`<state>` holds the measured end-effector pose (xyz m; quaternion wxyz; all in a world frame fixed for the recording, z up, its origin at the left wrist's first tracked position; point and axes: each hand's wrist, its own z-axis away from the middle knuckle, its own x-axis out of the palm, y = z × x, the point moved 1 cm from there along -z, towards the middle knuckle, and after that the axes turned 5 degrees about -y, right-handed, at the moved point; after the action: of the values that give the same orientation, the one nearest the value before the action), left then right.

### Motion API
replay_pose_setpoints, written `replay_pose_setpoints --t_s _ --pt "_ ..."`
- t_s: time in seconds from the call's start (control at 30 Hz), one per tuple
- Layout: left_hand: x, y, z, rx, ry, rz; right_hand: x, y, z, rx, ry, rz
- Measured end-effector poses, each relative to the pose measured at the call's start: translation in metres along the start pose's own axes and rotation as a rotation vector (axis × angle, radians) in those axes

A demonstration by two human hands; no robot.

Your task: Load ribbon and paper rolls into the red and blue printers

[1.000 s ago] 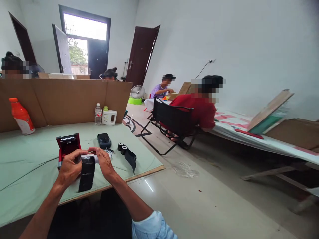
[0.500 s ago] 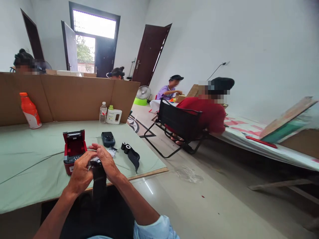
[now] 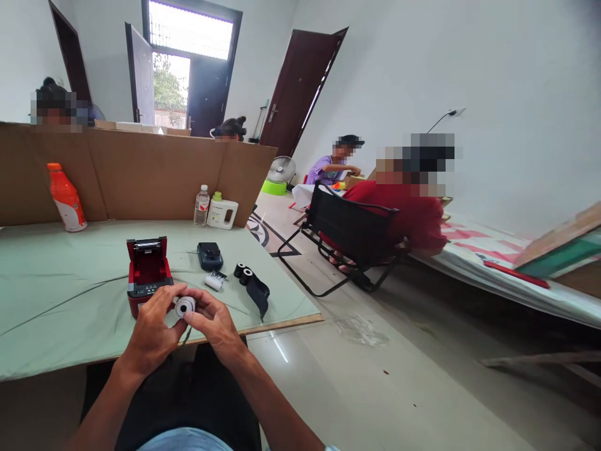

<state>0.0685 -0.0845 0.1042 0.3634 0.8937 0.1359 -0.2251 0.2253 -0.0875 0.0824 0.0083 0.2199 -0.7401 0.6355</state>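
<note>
Resting between both hands (image 3: 185, 326): paper roll (image 3: 183, 307)

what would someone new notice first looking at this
Both hands meet at the near edge of the green table: the left hand and right hand hold a small white paper roll between them. Just behind it stands a red printer with its lid open, and a bright orange bottle stands far left against the cardboard wall.

No readable text anywhere. Orange bottle (image 3: 67, 198) has a white label, print too blurred to read. White jug (image 3: 222, 212) and clear water bottle (image 3: 201, 206) carry labels, also illegible. Red printer (image 3: 147, 273) shows small marks on its front panel, unreadable.
</note>
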Motion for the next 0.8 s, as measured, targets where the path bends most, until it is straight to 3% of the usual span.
replay_pose_setpoints --t_s 0.1,0.2,0.33,0.57,0.73,0.8 --pt "-0.009 -0.003 0.009 -0.229 -0.014 0.305 -0.004 0.003 0.002 0.026 0.017 -0.086" --pt "-0.015 -0.011 0.019 -0.363 -0.007 0.593 -0.003 0.002 0.005 0.044 -0.01 -0.089" --pt "-0.013 -0.015 0.027 -0.501 -0.032 0.769 0.001 -0.004 0.009 0.028 -0.025 0.036" --pt "-0.004 -0.005 0.031 -0.544 0.065 0.844 0.002 -0.017 0.011 -0.162 -0.065 0.302" --pt "-0.007 -0.002 0.031 -0.568 0.138 0.768 0.012 -0.03 0.034 -0.257 0.145 0.493" --pt "-0.01 -0.001 0.031 -0.544 0.154 0.717 0.018 -0.03 0.045 -0.194 0.098 0.526"
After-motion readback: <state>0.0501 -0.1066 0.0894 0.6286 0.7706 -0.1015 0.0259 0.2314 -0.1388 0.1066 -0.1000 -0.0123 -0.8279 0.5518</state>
